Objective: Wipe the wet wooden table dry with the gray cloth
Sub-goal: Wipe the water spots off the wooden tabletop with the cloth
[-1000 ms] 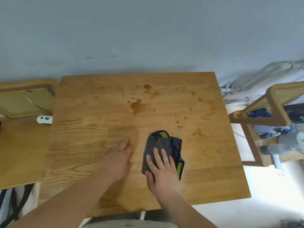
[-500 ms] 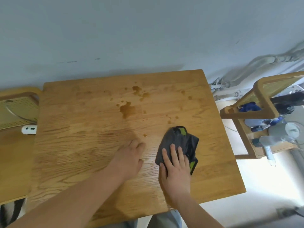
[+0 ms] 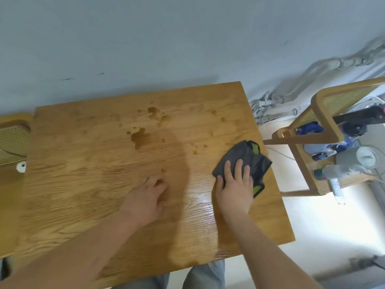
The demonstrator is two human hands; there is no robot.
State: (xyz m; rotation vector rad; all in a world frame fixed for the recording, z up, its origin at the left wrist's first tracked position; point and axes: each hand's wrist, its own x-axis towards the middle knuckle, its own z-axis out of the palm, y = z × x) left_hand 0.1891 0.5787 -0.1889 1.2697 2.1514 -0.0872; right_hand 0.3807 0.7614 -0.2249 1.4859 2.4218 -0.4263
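A square wooden table [image 3: 87,184] fills the middle of the view, with dark wet spots [image 3: 140,137] toward its far half and a damp sheen near its right side. The gray cloth [image 3: 245,157], crumpled and edged with green, lies at the table's right edge. My right hand [image 3: 234,187] presses flat on the cloth's near part, fingers spread over it. My left hand [image 3: 145,197] rests palm down on the bare wood left of the cloth, holding nothing.
A wooden chair [image 3: 325,113] with a cane back stands right of the table, with bottles and blue items [image 3: 312,129] on its seat. Another cane chair [image 3: 12,138] is at the left. A pale wall runs behind, with pipes [image 3: 268,105] at the right.
My right hand has slid the cloth from the table's middle toward its right edge. My left hand stayed flat on the wood. The view has shifted to the right.
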